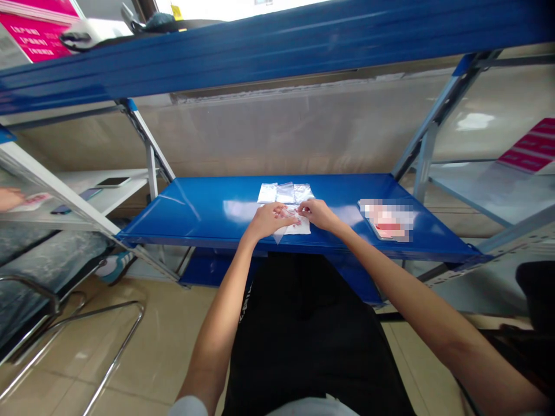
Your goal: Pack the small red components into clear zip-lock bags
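My left hand (269, 221) is closed on a small clear plastic bag (280, 234), whose corner hangs below the fingers. My right hand (319, 215) is beside it with the fingertips pinched together; whatever they hold is too small to make out. Under both hands lies a white paper (303, 229) with small reddish bits on it, near the front edge of the blue shelf (203, 214). Just behind the hands, flat plastic packets lie in a row: a left one (267, 193), a middle one (285, 192) and a right one (302, 191).
A blurred-out flat object with a pale edge (377, 228) lies to the right. Blue beam (277, 52) crosses above the shelf. At far left, another person's hand (11, 199) is near a phone (113, 182) on a white shelf (125, 193). A metal-framed chair (117, 341) stands lower left.
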The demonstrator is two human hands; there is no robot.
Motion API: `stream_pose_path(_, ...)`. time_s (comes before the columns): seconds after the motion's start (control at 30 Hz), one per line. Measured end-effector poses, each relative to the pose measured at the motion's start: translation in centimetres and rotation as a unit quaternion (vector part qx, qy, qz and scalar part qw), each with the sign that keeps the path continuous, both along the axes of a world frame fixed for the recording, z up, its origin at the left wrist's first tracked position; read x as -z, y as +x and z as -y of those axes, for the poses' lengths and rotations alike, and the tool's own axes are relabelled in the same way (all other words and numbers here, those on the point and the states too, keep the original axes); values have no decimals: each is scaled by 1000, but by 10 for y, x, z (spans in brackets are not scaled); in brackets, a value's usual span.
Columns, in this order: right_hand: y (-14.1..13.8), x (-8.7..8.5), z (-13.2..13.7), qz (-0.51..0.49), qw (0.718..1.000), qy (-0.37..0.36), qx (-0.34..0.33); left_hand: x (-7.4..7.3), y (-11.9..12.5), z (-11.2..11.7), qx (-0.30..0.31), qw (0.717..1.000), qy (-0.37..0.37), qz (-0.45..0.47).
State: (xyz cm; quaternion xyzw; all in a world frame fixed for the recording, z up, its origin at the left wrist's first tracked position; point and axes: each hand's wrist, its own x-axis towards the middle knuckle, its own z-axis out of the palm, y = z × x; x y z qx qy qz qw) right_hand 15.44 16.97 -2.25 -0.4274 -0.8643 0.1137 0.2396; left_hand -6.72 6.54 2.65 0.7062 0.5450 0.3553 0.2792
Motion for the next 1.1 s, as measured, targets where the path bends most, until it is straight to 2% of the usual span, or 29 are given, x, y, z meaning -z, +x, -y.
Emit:
stream_pose_path(0.1, 4, -15, 6, -68, 997, -31, 2, -2, 1, 2, 1, 1000, -16, 14)
stream_pose_path(0.23, 4, -43, 24, -159, 982, -66, -84, -4, 3, 4, 6, 999, -26, 33)
stream_pose_path(0.3, 0, -57, 34, -137, 983, -58, -111, -3, 4, 4, 11, 999, -27, 43)
stream_pose_path(0.4, -9, -72, 46, -78, 989, -38, -118, -2, 6, 2, 29, 997, -30, 60)
stream_pose_path(0.57, -16, -80, 51, -48, 988, -48, -135, -1, 8, 1, 41, 997, -22, 59)
stream_pose_path(0.67, -12, -80, 46, -63, 987, -48, -142, 0, 7, 0, 42, 997, -17, 60)
stream_pose_path(0.77, -4, -73, 38, -103, 988, -45, -110, 2, 6, -1, 24, 998, -17, 60)
stream_pose_path(0.93, 10, -43, 26, -84, 994, -62, -23, 2, 4, 0, 0, 998, -22, 57)
stream_pose_path(1.1, 11, -13, 33, -43, 997, -56, -29, 1, 2, 0, -18, 999, -21, 41)
